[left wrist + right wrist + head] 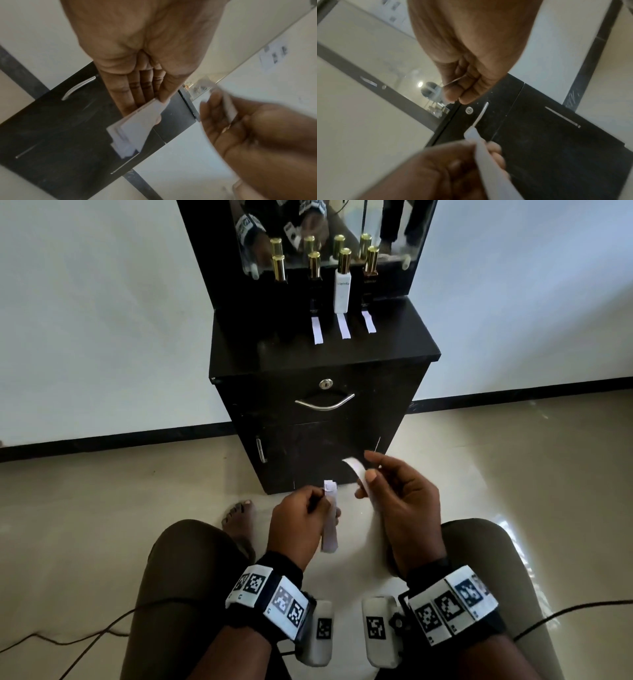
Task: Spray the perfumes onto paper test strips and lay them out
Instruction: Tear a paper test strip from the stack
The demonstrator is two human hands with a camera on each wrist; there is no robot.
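My left hand (pixel 327 501) grips a stack of white paper test strips (pixel 329 525) over my lap; the stack's fanned ends (pixel 135 129) stick out past thumb and fingers. To its right, my right hand (pixel 368 465) pinches one curled strip (pixel 356 469) between thumb and forefinger, apart from the stack; the right wrist view shows this strip (pixel 453 81) edge-on. Several gold-capped perfume bottles stand on the black cabinet top (pixel 274 347), among them a white bottle (pixel 342 292). Three strips (pixel 343 327) lie flat in front of the three right-hand bottles; none lies before the leftmost bottle (pixel 279 268).
A mirror (pixel 394 227) rises behind the bottles and doubles them. The cabinet front has a drawer handle (pixel 324 404) and a lock. My knees and a bare foot (pixel 239 515) are on the tiled floor, where a black cable (pixel 68 638) trails at left.
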